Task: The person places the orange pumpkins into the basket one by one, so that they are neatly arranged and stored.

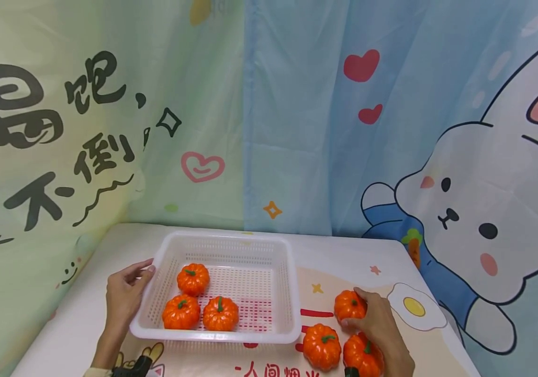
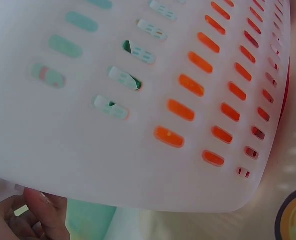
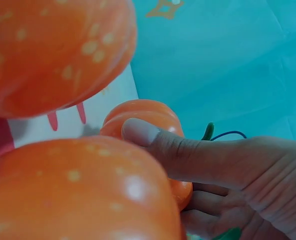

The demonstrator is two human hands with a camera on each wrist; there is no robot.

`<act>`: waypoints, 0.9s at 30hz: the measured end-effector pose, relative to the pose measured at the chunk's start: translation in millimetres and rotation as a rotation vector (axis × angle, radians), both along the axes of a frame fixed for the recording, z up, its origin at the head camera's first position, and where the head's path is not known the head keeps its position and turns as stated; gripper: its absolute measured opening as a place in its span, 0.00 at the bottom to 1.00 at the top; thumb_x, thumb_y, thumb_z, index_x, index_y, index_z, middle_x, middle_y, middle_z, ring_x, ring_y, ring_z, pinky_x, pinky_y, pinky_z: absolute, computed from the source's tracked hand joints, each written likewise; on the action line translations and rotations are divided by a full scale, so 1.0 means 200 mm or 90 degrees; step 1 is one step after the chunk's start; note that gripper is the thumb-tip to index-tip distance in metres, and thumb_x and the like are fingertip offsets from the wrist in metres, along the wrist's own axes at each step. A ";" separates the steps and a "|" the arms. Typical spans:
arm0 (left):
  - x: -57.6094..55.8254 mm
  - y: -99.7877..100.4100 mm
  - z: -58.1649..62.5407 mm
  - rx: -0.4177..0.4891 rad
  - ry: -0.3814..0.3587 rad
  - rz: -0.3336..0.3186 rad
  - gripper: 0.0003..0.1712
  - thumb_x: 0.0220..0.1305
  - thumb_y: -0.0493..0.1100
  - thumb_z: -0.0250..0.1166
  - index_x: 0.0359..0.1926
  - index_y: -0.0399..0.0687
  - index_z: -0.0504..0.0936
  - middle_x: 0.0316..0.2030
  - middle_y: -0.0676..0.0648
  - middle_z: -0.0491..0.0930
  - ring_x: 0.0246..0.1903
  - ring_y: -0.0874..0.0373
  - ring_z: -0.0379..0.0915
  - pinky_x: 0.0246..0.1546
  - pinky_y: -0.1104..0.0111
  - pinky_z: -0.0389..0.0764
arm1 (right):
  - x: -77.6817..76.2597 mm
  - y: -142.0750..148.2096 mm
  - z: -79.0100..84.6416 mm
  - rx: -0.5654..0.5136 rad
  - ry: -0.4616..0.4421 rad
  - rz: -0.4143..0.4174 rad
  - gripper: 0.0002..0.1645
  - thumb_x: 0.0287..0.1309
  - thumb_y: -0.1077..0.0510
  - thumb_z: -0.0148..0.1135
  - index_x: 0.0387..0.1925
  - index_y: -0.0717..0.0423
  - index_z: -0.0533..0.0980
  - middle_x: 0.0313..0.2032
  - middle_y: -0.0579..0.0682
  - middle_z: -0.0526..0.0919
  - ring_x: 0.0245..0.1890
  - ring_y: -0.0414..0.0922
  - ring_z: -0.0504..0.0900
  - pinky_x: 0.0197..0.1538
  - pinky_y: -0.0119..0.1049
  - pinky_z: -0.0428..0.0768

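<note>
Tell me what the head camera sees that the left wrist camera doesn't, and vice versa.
Only the head view shows the right grip holding an orange pumpkin, two more loose pumpkins nearby, and the rabbit picture.

Only the left wrist view shows the outer face of the basket's side wall close up.

Both show the basket, the left grip at its edge, and pumpkins inside: three from above, but just orange and green patches through the slots from the side.

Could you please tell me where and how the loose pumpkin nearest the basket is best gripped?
I'd grip the pumpkin from above, probably by the near and far sides of its round, ribbed body: the basket sits close on its left, another pumpkin on its right. Its stem looks too small.
</note>
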State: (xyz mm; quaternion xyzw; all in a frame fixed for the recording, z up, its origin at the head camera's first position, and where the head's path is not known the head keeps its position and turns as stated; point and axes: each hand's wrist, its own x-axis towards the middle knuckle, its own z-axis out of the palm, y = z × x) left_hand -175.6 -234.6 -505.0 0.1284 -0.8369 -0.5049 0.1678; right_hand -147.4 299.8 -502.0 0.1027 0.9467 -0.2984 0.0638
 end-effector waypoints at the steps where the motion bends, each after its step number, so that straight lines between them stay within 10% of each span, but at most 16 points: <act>1: 0.00 0.00 0.00 0.000 0.003 0.000 0.21 0.78 0.47 0.69 0.63 0.40 0.88 0.49 0.31 0.91 0.27 0.69 0.78 0.28 0.77 0.82 | 0.00 0.00 0.00 0.001 0.002 0.003 0.56 0.53 0.58 0.87 0.79 0.67 0.67 0.71 0.74 0.76 0.70 0.71 0.73 0.73 0.72 0.70; 27: -0.01 0.00 0.00 -0.007 0.011 0.004 0.20 0.78 0.47 0.70 0.61 0.40 0.89 0.47 0.32 0.91 0.26 0.68 0.79 0.27 0.76 0.82 | 0.02 -0.07 0.15 0.017 0.035 0.060 0.56 0.52 0.60 0.87 0.78 0.67 0.68 0.69 0.71 0.79 0.71 0.71 0.75 0.73 0.70 0.73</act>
